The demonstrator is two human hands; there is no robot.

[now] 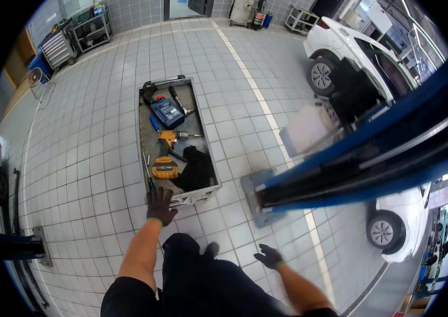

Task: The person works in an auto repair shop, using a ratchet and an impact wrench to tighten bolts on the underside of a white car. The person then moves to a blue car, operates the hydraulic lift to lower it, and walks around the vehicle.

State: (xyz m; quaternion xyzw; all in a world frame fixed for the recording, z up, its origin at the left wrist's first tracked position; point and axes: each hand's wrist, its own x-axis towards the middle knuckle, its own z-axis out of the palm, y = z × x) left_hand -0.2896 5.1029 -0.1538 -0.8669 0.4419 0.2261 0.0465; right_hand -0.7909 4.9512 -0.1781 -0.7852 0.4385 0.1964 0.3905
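Observation:
My left hand [161, 206], in a dark glove with a green cuff edge, lies over the near left corner of a grey tool cart [206, 187], fingers stretched out. Just beyond its fingertips is a green-handled screwdriver [151, 183]. On the cart's top sit a yellow and black cordless drill [168, 137], a second yellow and black power tool or battery [166, 168], a dark blue boxy tool [167, 112], a ratchet wrench [177, 99] and a crumpled black cloth [197, 168]. Away from the cart, my gloved right hand [270, 257] hangs over the floor with fingers apart and nothing in it.
A blue lift post [340, 174] rises close on the right from its base plate [258, 214]. Behind it stands a white car [335, 39]; another white car [403, 227] is nearer. A tool cabinet [59, 48] and a fan [36, 77] are at the far left.

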